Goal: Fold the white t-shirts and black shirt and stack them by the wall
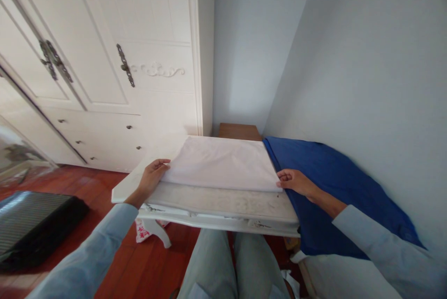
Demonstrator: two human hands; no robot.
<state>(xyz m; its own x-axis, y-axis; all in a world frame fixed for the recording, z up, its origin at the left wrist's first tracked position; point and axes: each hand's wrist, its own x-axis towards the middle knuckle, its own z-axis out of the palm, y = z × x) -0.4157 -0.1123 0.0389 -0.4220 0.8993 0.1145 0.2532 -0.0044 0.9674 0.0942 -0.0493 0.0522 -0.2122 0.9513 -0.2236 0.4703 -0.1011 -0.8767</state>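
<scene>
A white cloth (223, 161), folded into a wide rectangle with light wrinkles, lies flat on a white table (223, 201). At its near left corner my left hand (156, 173) pinches the edge between thumb and fingers. My right hand (291, 181) grips the near right corner in the same way, the fingertips curled at the hem. Blue fabric (335, 187) spreads to the right of the table, partly beneath my right wrist and forearm.
A white wardrobe (160, 24) with dark handles stands behind and left. Pale walls (366, 57) meet at the back right, with a brown wooden box-like piece (239, 130) in the corner. A dark ribbed case (38, 224) rests on the red wood floor (118, 266).
</scene>
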